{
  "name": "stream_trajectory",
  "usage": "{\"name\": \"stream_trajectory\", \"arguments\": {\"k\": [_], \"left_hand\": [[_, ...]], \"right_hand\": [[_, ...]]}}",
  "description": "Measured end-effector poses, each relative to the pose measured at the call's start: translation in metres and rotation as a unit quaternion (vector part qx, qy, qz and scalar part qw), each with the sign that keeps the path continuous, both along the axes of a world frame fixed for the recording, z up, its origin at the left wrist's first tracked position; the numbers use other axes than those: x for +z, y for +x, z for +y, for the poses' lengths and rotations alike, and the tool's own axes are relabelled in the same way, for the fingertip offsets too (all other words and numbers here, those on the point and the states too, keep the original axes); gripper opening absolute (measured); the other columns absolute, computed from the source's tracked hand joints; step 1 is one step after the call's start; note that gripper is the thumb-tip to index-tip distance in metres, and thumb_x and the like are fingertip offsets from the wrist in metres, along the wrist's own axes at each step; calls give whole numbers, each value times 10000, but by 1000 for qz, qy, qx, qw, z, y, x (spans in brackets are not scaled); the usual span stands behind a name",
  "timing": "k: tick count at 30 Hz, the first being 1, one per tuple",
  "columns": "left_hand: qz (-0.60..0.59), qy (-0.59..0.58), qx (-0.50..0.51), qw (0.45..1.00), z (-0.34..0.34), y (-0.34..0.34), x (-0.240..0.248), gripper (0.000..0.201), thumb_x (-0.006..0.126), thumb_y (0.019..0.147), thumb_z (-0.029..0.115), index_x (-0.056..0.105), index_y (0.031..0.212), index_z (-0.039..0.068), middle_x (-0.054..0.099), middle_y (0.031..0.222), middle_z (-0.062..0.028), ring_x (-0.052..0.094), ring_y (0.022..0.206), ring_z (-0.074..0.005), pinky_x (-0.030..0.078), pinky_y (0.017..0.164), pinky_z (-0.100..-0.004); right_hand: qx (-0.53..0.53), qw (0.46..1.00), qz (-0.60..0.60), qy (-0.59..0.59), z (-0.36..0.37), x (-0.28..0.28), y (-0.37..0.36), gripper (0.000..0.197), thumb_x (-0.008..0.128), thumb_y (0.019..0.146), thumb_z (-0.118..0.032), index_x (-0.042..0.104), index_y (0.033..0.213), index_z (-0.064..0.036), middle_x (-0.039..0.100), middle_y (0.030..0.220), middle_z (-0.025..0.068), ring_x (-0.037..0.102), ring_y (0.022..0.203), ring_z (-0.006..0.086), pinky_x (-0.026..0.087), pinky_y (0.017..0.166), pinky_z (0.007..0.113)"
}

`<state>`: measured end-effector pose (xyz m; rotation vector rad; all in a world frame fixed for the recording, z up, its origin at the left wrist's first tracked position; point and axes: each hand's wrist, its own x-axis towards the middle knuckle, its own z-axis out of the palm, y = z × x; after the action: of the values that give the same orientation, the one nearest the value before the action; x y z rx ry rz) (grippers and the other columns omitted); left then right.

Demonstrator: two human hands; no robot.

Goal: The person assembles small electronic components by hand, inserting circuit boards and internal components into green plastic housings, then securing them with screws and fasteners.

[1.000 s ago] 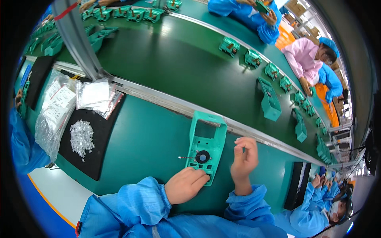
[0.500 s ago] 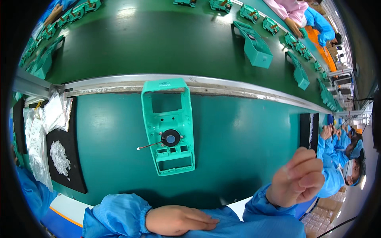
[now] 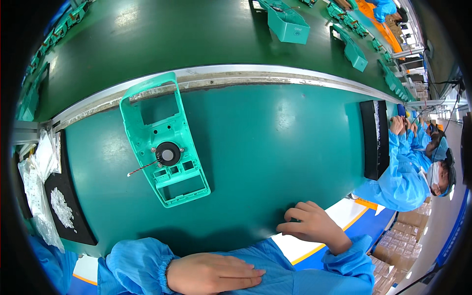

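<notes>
A green plastic housing (image 3: 189, 142) lies open-side up on the green work mat, touching or close to the metal rail at its far end. A round black speaker (image 3: 167, 154) sits inside it, with a thin red and black cable ending in a small white plug (image 3: 129, 174) beyond the housing's left side. My left hand (image 3: 214, 273) rests flat against my blue gown below the mat, fingers stretched and holding nothing. Over the mat's near edge, my right hand (image 3: 314, 225) hangs with loosely bent, slightly parted fingers. Nothing shows in it, and it is apart from the housing.
Left, a black tray (image 3: 83, 231) holds small clear pieces (image 3: 62, 209) beside plastic bags (image 3: 42, 172). Another black tray (image 3: 374, 167) stands right. Beyond the metal rail (image 3: 236, 73), green housings (image 3: 290, 27) lie on a dark green belt. Co-workers in blue (image 3: 403, 172) sit at right.
My right hand has come down from a raised, curled position to the mat's near edge, its fingers loosening. The view has shifted, putting the housing farther left and tilted. My left hand stays on the gown.
</notes>
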<state>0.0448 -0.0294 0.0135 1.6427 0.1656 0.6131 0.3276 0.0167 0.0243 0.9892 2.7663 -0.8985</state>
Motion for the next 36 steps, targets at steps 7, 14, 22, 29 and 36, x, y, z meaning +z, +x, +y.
{"name": "stream_trajectory", "arguments": {"k": [7,14,22,29,36], "left_hand": [[-10,37,81,996,2,-2,-7,335,527,748,-61,573,1080,-46,550,1168,-157,571,993,-280,454,871,-360],[62,-203,403,890,17,-24,-1,165,597,823,50,605,975,-15,599,889,-78,555,749,-137,458,692,-244],[-160,-352,439,811,8,-36,-25,85,606,838,79,640,888,20,595,836,-3,513,724,-40,414,652,-181],[67,-3,570,819,9,-29,-17,161,590,830,113,615,963,27,604,908,-81,584,782,-204,466,698,-291],[169,254,480,823,6,-15,-52,142,612,714,97,582,829,19,545,1005,-100,521,806,-228,440,750,-313]], "right_hand": [[14,996,58,65,9,-21,-10,141,678,682,-150,577,777,-123,473,711,-8,489,637,157,386,572,280],[134,927,261,232,53,10,-126,158,651,670,-118,590,816,-103,538,820,-17,519,660,133,383,561,258],[124,930,323,128,62,8,-168,164,715,652,-93,608,777,-80,563,772,13,529,640,157,401,567,266],[65,936,216,271,99,31,-179,121,690,653,-149,595,721,-117,549,984,35,465,958,286,366,794,438],[57,973,13,222,129,14,-214,96,692,665,-181,613,670,-126,386,1321,31,202,1294,385,173,883,740]]}}
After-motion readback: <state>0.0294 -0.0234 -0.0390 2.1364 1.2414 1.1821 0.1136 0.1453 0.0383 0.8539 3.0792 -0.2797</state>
